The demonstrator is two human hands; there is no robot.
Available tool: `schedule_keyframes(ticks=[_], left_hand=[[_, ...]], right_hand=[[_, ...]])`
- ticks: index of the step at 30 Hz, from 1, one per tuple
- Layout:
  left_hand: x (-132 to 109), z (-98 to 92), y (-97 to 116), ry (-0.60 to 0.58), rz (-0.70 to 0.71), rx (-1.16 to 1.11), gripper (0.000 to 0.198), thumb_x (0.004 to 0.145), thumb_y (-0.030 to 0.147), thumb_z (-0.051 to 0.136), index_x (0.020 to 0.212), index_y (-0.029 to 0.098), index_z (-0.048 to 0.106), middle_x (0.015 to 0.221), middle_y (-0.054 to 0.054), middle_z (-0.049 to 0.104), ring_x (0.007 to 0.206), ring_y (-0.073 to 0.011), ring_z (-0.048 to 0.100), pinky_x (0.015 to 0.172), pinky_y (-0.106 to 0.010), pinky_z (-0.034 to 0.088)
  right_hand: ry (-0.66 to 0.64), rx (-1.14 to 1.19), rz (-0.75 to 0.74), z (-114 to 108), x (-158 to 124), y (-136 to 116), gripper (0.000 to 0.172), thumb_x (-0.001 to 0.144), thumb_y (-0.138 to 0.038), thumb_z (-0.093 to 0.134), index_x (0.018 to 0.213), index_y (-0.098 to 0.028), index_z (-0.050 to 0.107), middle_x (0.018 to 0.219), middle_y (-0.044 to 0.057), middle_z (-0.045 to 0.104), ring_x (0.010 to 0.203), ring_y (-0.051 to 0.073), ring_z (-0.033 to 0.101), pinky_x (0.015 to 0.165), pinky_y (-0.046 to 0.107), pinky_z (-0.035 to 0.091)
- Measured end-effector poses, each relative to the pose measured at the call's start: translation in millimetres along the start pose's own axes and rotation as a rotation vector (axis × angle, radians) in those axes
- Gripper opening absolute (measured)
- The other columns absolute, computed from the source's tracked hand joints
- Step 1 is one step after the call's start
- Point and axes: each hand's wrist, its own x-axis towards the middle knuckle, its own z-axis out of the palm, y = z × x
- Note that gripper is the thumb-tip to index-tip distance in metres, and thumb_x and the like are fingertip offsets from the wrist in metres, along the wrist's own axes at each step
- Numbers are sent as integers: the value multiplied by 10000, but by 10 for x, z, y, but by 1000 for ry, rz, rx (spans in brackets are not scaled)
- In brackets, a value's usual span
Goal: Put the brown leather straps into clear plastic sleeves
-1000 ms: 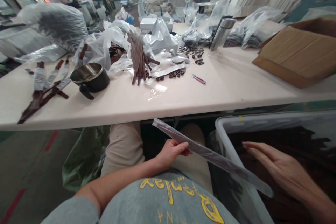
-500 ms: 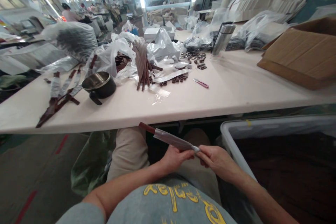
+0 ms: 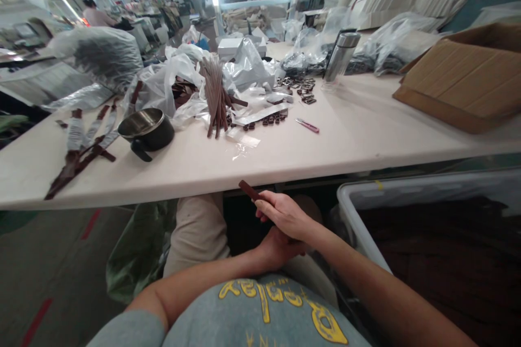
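So from my feed, the right hand (image 3: 285,216) is closed around a dark brown strap (image 3: 247,190), fingers curled over it and thumb on top. Only the short squared-off end pokes out up and to the left, just under the front edge of the bench (image 3: 325,146), over the lap. The left hand (image 3: 279,249) sits right underneath, touching the right one, but it's mostly covered, so I can't tell if it's gripping anything or how far it's closed. My guess on handling: the strap looks light and thin, like leather or faux leather, stiff enough that the free end stays straight but probably bendy along its length. The finish looks smooth, so it could slip in a loose hold. I'd pinch it flat across the wide faces near an end, not on the edges. The grey bin (image 3: 345,195) sits just to the right, and a bundle of similar straps (image 3: 214,95) stands further back on the bench.
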Motion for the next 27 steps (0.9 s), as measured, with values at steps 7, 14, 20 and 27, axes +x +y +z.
schedule_keyframes(ticks=[7, 14, 20, 27], left_hand=[[3, -446, 489, -330, -35, 139, 235, 729, 308, 736, 903, 152, 763, 850, -105, 742, 822, -266, 691, 782, -362, 527], [39, -500, 851, -186, 17, 193, 390, 751, 513, 759, 781, 129, 697, 673, -60, 694, 573, -140, 625, 593, -251, 493], [53, -570, 810, -168, -66, 229, 490, 738, 618, 705, 734, 132, 636, 576, -24, 631, 476, -112, 559, 503, -226, 442], [43, -504, 555, -169, -90, 177, 583, 825, 693, 541, 811, 119, 640, 579, -30, 621, 466, -126, 552, 503, -247, 439]], right_hand=[[-190, -539, 33, -335, -153, -39, 330, 964, -310, 483, 710, -199, 660, 669, 34, 665, 616, 167, 603, 522, 262, 297], [-159, -779, 24, -645, -247, -170, 277, 958, -327, 538, 747, -203, 668, 708, 38, 691, 664, 185, 626, 541, 265, 252], [-70, -536, 26, -443, -267, 208, 253, 928, -393, 609, 780, -194, 659, 708, 4, 670, 653, 163, 608, 559, 250, 314], [131, -326, -201, -53, -248, 403, 229, 839, -192, 707, 1064, -201, 667, 958, 28, 703, 861, 193, 677, 751, 258, 467]])
